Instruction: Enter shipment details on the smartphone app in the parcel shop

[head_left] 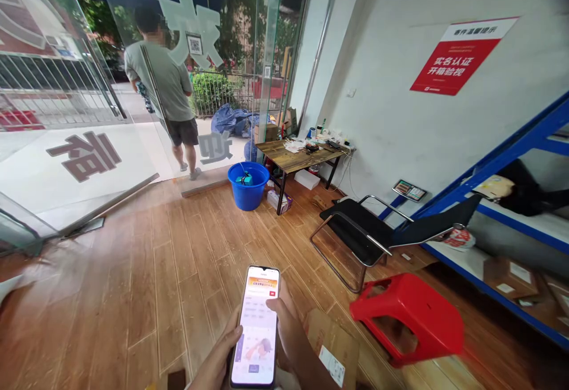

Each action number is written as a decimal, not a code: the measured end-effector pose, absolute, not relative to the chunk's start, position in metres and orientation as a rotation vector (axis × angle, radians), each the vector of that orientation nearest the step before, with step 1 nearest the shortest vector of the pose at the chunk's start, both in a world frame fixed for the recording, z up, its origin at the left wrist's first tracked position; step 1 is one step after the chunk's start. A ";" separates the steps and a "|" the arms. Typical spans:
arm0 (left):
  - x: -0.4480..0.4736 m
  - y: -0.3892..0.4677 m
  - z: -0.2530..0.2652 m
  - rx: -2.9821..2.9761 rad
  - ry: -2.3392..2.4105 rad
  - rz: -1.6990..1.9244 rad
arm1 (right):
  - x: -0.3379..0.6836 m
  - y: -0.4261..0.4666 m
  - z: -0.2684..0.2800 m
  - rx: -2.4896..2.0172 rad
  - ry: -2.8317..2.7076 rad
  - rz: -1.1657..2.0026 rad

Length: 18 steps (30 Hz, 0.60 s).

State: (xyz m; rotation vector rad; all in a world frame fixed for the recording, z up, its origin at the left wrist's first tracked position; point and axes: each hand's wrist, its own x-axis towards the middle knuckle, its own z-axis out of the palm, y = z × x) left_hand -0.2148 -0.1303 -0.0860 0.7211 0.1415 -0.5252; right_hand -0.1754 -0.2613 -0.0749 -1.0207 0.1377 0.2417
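Glass-fronted and slim, the smartphone [256, 326] sits low in the middle of the head view, its lit screen facing up and showing an orange banner over a pale page. The left hand [219, 361] cups it from below and along its left edge, fingers wrapped behind the case and clamped on it. The right hand [291, 333] comes in from the right, its thumb laid on the screen's right edge near the top; whether the remaining fingers close on the phone's back cannot be told from here. As a judgement, the phone is light and stiff but smooth-sided and breakable if dropped, so the long edges with the palm behind are the sound place to hold it.

Beneath the hands lies a cardboard box [332, 347] with a white label, on a wood-plank floor [169, 271]. A red plastic stool [411, 319] stands just to the right, a black sling chair [368, 233] beyond it. Farther off are a blue bucket [248, 185], a wooden desk [296, 156] and blue shelving [524, 224]. Another person [171, 90] stands at the glass door [57, 82], back turned.
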 end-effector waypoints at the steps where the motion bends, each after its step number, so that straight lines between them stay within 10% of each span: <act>1: -0.215 -0.130 -0.085 0.744 0.165 -0.528 | -0.177 -0.263 -0.076 -1.034 0.124 0.279; 18: -0.215 -0.132 -0.078 1.057 0.215 -0.449 | -0.201 -0.269 -0.090 -1.126 -0.025 0.449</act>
